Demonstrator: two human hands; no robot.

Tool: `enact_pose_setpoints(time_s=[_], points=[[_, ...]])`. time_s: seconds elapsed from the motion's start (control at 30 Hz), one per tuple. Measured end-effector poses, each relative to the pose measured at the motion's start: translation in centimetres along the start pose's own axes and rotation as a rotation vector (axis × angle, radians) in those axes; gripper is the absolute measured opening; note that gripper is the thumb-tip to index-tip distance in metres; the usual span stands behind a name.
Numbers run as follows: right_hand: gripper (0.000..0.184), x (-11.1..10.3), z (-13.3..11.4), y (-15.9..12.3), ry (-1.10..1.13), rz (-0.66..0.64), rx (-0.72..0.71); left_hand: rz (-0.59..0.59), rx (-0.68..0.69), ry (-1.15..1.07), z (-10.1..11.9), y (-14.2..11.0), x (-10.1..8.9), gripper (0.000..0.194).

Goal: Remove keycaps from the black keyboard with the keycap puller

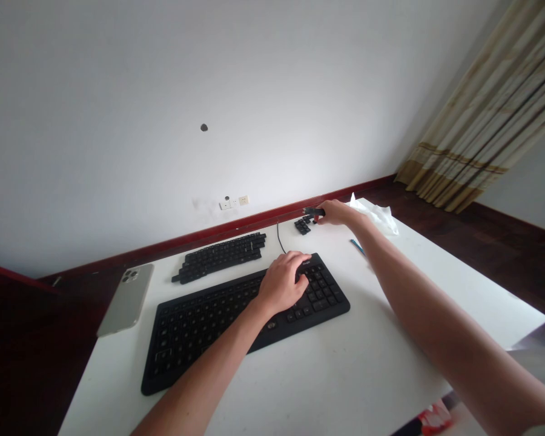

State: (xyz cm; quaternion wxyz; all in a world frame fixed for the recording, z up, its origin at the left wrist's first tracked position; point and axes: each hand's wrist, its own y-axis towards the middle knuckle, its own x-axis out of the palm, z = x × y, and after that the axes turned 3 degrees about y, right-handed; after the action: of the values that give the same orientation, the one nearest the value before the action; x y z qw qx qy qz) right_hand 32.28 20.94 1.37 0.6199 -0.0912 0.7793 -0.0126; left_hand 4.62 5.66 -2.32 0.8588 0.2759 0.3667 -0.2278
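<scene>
Two bare arms reach forward, palms turned down. The left hand [282,281] lies across the black keyboard [227,315], fingers stretched toward its far edge, thumb spread apart, grasping nothing visible. The right hand [336,212], farther out on a nearly straight arm, has its fingers closed round a dark tool [314,212], whose exact kind I cannot tell. Just left of that hand sits a small cluster of keycaps [302,226]; to its right lies a crumpled white sheet [376,215]. A blue stick [356,245] shows beside the right forearm. Beyond and left of the left hand are a larger block of keycaps [222,257] and, farthest left, a phone [126,301].
</scene>
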Motion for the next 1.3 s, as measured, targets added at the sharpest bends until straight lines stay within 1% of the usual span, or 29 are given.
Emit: enact_pose_setpoints(time_s=[0.2,0.5,0.67,0.87,1.03,1.1,1.17,1.23,1.27,1.3], points=[[0.021,0.2,-0.3,-0.1,-0.027,0.038,-0.009,-0.007,-0.003,0.009,-0.1,0.1,0.1,0.047],[0.02,0.1,-0.9,-0.4,-0.037,0.049,-0.004,-0.003,-0.001,0.003,0.0,0.0,0.1,0.047],[0.02,0.1,-1.0,-0.4,-0.025,0.059,0.007,-0.005,-0.001,0.005,-0.1,0.0,0.1,0.047],[0.018,0.3,-0.9,-0.4,0.024,0.082,-0.013,0.002,0.007,0.001,-0.1,0.0,0.1,0.048],[0.021,-0.8,-1.1,-0.8,0.086,0.198,-0.025,0.007,0.005,0.006,-0.1,0.0,0.2,0.048],[0.018,-1.7,-1.6,-1.3,0.142,0.303,-0.027,0.012,0.01,0.005,-0.2,0.0,0.2,0.048],[0.018,-2.9,-2.6,-2.1,0.252,0.447,-0.05,0.016,0.016,0.004,-0.3,0.0,0.3,0.049],[0.025,-4.1,-4.0,-3.2,0.411,0.576,-0.095,0.019,0.021,0.004,-0.4,-0.1,0.4,0.049],[0.03,-4.7,-4.7,-3.8,0.501,0.606,-0.122,0.02,0.024,0.006,-0.4,-0.1,0.3,0.05],[0.033,-5.1,-5.4,-4.6,0.603,0.61,-0.155,0.017,0.029,0.009,-0.4,-0.2,0.3,0.05]])
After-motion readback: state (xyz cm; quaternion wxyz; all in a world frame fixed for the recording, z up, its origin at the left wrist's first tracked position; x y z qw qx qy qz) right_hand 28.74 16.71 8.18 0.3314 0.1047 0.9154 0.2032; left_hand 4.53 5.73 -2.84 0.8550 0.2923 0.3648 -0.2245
